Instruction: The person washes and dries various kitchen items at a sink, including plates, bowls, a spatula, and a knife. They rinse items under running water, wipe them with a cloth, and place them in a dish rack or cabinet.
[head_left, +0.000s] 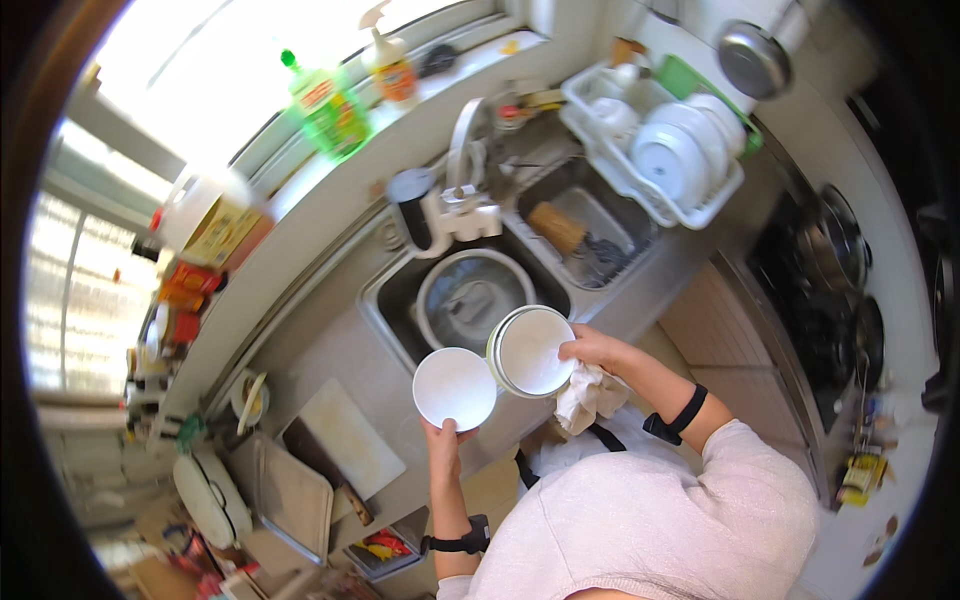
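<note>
My left hand (447, 442) grips a white bowl (454, 388) by its near rim, its inside facing up. To the right, my right hand (592, 351) holds a stack of bowls (532, 351), white inside, with a green edge showing at the side. A crumpled pale cloth (589, 397) hangs below my right hand, against the stack. Both hands are over the near edge of the sink, the bowls side by side. Beyond them a round metal basin (474, 296) with water stands in the left sink bowl, under the faucet (466, 150).
A white dish rack (701, 214) with bowls and plates stands beyond the right sink bowl, which holds a brown sponge (556, 226). At left lie a cutting board (352, 435), a cleaver (319, 457) and a tray (292, 499). Bottles line the windowsill; a stove (795, 300) is at right.
</note>
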